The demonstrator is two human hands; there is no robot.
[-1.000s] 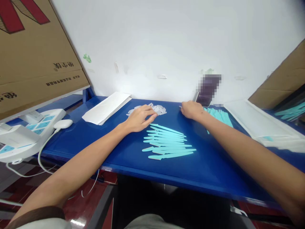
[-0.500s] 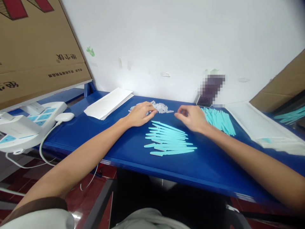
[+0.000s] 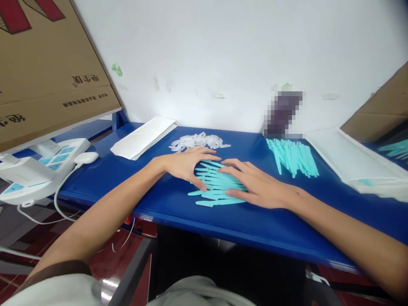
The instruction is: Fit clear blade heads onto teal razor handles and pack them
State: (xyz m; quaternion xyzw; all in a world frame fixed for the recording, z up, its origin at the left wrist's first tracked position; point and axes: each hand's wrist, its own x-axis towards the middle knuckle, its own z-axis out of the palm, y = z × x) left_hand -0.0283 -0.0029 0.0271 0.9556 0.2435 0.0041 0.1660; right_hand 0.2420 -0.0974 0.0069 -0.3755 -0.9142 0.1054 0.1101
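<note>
Left grip and right grip have moved to turquoise sticks; both spread apart; white pieces lie just beyond.

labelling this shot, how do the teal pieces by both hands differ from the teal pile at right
The teal pieces lie roughly crosswise in a loose fan; the teal pile is heaped, running mostly front to back. The right hand partly covers the teal pieces; no hand covers the teal pile. Both groups are slim teal strips on the blue table.
</note>
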